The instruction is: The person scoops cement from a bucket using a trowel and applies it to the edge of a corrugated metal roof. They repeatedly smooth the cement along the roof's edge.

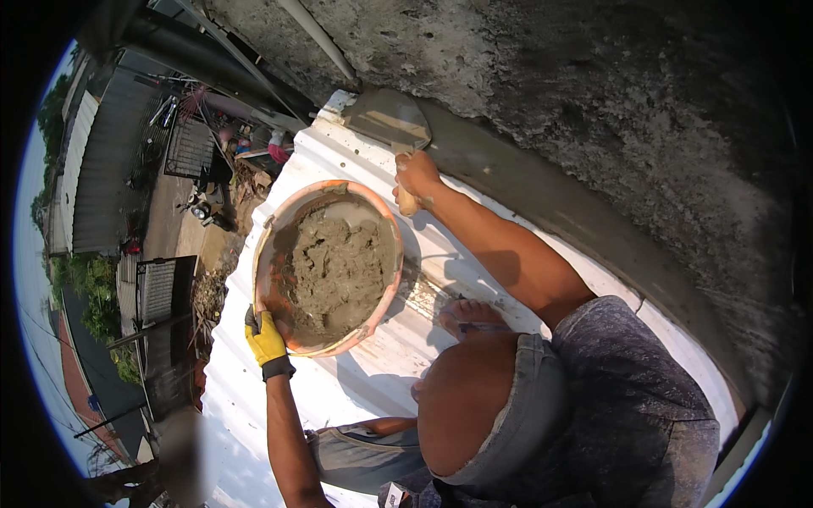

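My left hand (266, 339), in a yellow and black glove, grips the rim of a round orange bucket (267, 245) holding wet grey mortar (334, 267). My bare right hand (415, 178) is closed on the wooden handle of a trowel (381, 118). The trowel's blade lies against the smoothed grey mortar band (542, 203) along the foot of the wall, right at the upper edge of the white corrugated roofing (318, 148).
A rough concrete wall (627, 110) with a pipe (313, 34) rises along the top and right. Past the roofing's left edge is a drop to a yard with a motorbike (203, 207), metal gates (157, 288) and debris. My knee and bare foot (470, 313) are on the roofing.
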`<state>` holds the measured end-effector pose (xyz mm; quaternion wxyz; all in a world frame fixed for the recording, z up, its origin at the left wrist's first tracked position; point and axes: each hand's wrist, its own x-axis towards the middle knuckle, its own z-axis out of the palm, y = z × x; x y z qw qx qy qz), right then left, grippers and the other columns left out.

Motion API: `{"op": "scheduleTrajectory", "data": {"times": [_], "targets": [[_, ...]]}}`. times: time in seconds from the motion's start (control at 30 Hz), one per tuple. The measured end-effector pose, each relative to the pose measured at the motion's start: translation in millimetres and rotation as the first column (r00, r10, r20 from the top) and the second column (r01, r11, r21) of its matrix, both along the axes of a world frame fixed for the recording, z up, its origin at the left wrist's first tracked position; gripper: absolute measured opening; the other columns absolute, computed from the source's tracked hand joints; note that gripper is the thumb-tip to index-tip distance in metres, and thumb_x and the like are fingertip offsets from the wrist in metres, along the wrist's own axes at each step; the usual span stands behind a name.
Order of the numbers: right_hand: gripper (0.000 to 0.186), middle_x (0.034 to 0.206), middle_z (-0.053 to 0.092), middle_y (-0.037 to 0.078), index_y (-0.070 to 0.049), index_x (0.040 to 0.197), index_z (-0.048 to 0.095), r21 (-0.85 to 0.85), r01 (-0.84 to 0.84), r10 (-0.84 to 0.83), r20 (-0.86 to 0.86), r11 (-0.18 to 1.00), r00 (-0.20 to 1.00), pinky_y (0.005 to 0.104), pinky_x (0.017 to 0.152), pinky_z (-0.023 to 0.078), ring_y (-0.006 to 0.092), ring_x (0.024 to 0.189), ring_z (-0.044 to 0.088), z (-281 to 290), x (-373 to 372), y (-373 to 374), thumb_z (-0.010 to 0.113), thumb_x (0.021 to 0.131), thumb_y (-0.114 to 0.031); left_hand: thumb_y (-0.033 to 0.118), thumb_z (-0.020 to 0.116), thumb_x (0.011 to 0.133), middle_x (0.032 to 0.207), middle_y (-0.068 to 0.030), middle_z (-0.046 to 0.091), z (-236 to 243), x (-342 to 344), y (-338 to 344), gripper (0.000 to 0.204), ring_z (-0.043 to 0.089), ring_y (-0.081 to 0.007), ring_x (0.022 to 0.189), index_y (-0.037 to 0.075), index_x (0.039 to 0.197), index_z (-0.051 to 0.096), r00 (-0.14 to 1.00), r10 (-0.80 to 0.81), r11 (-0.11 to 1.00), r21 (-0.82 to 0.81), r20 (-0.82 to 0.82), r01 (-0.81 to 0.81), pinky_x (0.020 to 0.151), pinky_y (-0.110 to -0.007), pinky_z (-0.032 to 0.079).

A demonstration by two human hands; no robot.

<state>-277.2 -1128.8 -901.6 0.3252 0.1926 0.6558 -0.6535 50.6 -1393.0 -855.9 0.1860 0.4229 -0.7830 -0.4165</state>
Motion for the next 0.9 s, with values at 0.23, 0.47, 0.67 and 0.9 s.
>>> {"op": "scheduleTrajectory", "data": {"times": [0.23,0.47,0.67,0.9], "targets": [[0.028,0.075,0.051,0.009,-0.003,0.108,0.043,-0.05,0.024,-0.021,0.065,0.998,0.998,0.0367,0.039,0.048,0.0194,0.048,0.054,16,42,79,0.046,0.097,-0.028,0.029,0.059,0.097,0.093,-0.0053,0.065,4,0,1,0.034,0.056,-0.0123,0.081,-0.001,0.113,0.062,0.999,-0.01,1.0,-0.024,0.045,0.011,0.072,-0.027,0.048],[0.033,0.074,0.052,0.006,-0.004,0.113,0.041,0.024,0.087,-0.089,0.12,0.996,0.989,0.0342,0.04,0.048,0.0168,0.047,0.052,34,81,143,0.048,0.098,-0.032,0.025,0.06,0.097,0.1,-0.0074,0.065,-8,11,-19,0.034,0.058,-0.0137,0.086,-0.002,0.117,0.061,0.997,-0.033,0.999,-0.035,0.066,0.036,0.077,-0.028,0.048],[0.031,0.074,0.053,0.005,-0.006,0.113,0.042,0.021,0.085,-0.087,0.182,0.996,0.979,0.0339,0.04,0.048,0.0165,0.047,0.053,44,103,196,0.05,0.097,-0.032,0.026,0.06,0.096,0.1,-0.0077,0.065,-12,9,-20,0.036,0.058,-0.0145,0.089,-0.002,0.118,0.061,0.996,-0.042,0.998,-0.052,0.075,0.046,0.08,-0.029,0.048],[0.031,0.071,0.053,0.006,-0.004,0.107,0.043,0.045,0.049,-0.055,0.148,0.998,0.987,0.0334,0.039,0.048,0.0153,0.045,0.053,44,110,254,0.051,0.098,-0.033,0.029,0.06,0.097,0.102,-0.0081,0.065,-15,1,-21,0.038,0.058,-0.0143,0.09,-0.002,0.119,0.06,0.996,-0.057,0.998,-0.006,0.065,0.057,0.081,-0.028,0.047]]}}
